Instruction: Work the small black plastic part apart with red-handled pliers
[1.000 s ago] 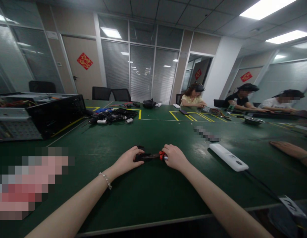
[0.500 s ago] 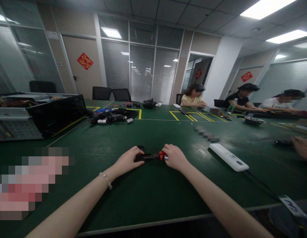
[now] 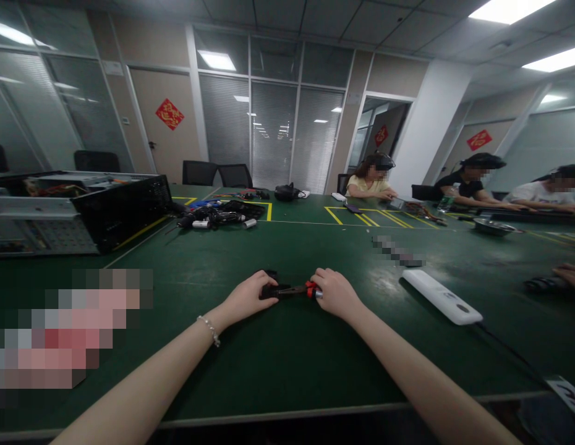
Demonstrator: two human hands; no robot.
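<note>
Near the front of the green table, my left hand (image 3: 247, 298) is closed around a small black object (image 3: 270, 291), whose kind I cannot make out. A bracelet circles that wrist. Facing it, my right hand (image 3: 337, 294) grips pliers (image 3: 297, 289) with red handles and long dark jaws. The jaws point left and meet the black object; whether they are clamped on it is too small to tell. My fingers hide most of the handles and part of the black object.
A white power strip (image 3: 440, 296) with a black cable lies at right. An open computer case (image 3: 120, 213) stands at far left, beside a pile of black cables (image 3: 222, 214). A metal bowl (image 3: 494, 227) is at far right. Several people sit across the table; another person's hand (image 3: 570, 273) holds something black.
The camera has turned slightly left, so everything sits a little further right in view. My hands keep the same hold on the pliers and the black object.
</note>
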